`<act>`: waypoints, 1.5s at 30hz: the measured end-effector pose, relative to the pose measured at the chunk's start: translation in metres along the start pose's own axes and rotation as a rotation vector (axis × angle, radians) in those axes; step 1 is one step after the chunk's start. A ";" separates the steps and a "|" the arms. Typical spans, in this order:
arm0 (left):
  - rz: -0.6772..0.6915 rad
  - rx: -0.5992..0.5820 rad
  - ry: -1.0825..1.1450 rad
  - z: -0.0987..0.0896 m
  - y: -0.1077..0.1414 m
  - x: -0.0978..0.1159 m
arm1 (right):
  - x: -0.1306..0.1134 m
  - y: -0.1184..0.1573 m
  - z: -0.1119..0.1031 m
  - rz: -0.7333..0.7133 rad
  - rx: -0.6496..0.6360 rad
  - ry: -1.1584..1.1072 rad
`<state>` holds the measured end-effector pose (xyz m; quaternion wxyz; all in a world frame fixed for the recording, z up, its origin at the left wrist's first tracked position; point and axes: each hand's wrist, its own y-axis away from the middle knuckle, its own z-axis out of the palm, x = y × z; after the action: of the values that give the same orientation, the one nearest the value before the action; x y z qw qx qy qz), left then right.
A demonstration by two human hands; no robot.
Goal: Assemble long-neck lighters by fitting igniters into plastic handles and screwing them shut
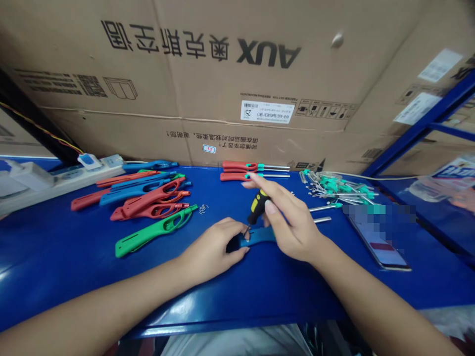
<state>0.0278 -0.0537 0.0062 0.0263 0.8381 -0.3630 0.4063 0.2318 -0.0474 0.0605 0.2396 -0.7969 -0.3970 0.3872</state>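
Observation:
My left hand (213,247) pinches the near end of a blue lighter handle (261,236) between thumb and fingers, low over the table. A small black and yellow screwdriver (258,205) is in my right hand (293,225), tilted, its tip down at the handle beside my left fingertips. Whether the tip sits in a screw is too small to tell. My right palm hides the handle's other end. Two metal tubes (322,219) stick out to the right of that hand. Some tiny screws (203,209) lie loose beyond my left hand.
Red, blue and green lighter shells (156,230) lie at the left. Two red lighters with metal tubes (239,176) lie at the back. Teal-ended tube parts (339,187) are heaped at the right, near a phone (382,244). A power strip (63,180) and a cardboard wall (200,84) border the blue table.

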 end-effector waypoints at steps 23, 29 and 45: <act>0.006 -0.003 -0.044 0.002 -0.001 -0.003 | 0.002 -0.004 -0.005 0.002 0.002 -0.041; 0.018 -0.005 -0.034 0.001 -0.001 -0.003 | 0.006 -0.005 -0.014 -0.092 0.001 0.097; 0.019 0.001 -0.047 0.000 -0.002 -0.002 | 0.000 -0.007 -0.004 -0.090 0.145 0.095</act>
<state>0.0283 -0.0516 0.0050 0.0134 0.8438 -0.3715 0.3871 0.2325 -0.0437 0.0673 0.3324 -0.7762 -0.3916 0.3656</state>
